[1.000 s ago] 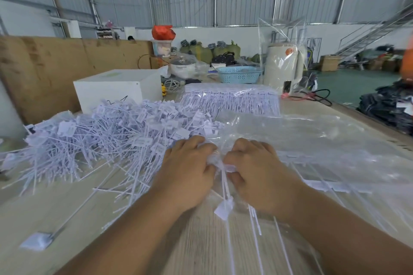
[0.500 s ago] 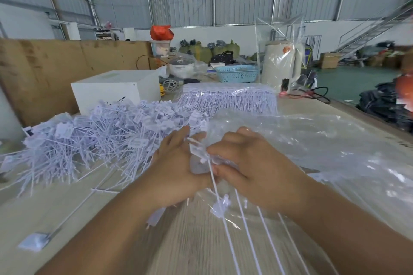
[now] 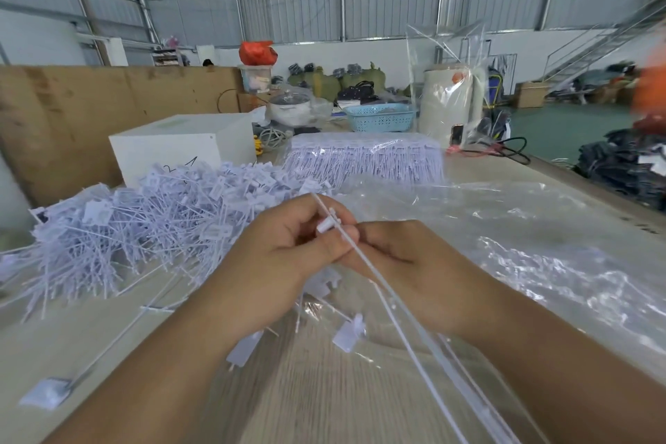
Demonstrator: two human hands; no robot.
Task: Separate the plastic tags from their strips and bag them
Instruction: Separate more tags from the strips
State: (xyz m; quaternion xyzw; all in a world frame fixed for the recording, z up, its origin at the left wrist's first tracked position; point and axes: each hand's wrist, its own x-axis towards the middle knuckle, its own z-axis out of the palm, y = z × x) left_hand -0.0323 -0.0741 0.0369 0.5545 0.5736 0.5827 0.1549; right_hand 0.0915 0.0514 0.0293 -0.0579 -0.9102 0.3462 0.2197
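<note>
Both hands had risen off the worktop (image 3: 108,346) since a second earlier, when they pressed knuckle to knuckle low over the clear plastic; the long white strips now ran clear of the bag toward the near right corner.

Head view: the left hand (image 3: 288,256) curled its fingers round the far end of the strips (image 3: 364,263), with a small white cylindrical tag end (image 3: 325,226) poking out between thumb and forefinger. The right hand (image 3: 407,263) touched the left at the fingertips and pinched the same strips just beside that spot. From there the strips crossed over the right hand and wrist. Under both hands lay the clear plastic bag (image 3: 522,263), spread flat across the right half of the worktop. A few loose tags (image 3: 347,335) lay near the wrists, and another single tag (image 3: 43,395) sat at the near left. A large heap of separated tags (image 3: 144,223) covered the left of the worktop, in front of a white box (image 3: 173,148). Farther off, a wrapped bundle of uncut tags (image 3: 364,162) lay across the middle, with a blue basket (image 3: 380,117) beyond it.
</note>
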